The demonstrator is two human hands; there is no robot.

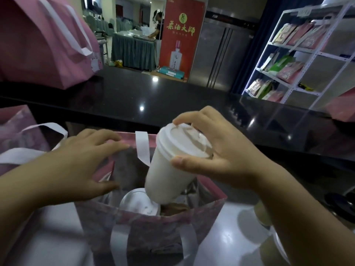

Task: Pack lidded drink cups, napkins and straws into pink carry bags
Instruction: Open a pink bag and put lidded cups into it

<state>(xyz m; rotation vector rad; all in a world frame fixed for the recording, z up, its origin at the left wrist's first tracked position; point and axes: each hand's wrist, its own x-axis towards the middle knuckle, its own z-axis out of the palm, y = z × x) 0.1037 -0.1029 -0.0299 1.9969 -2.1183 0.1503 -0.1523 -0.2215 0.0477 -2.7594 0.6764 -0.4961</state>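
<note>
— Cup (pixel 169 179) first: where is it hanging?
— Over the open pink carry bag (pixel 153 223), tilting, its base dipping just inside the mouth. The right hand (pixel 221 156) is gripping it by the white lid, thumb and fingertips curling round the rim.
— And the left hand (pixel 82 162)?
— It is pinching the bag's left rim between thumb and fingers. A second lidded cup (pixel 140 205) is standing inside, just beside the lowered base. Behind, another pink bag (pixel 38 45) is sitting on the black counter (pixel 172 96).
</note>
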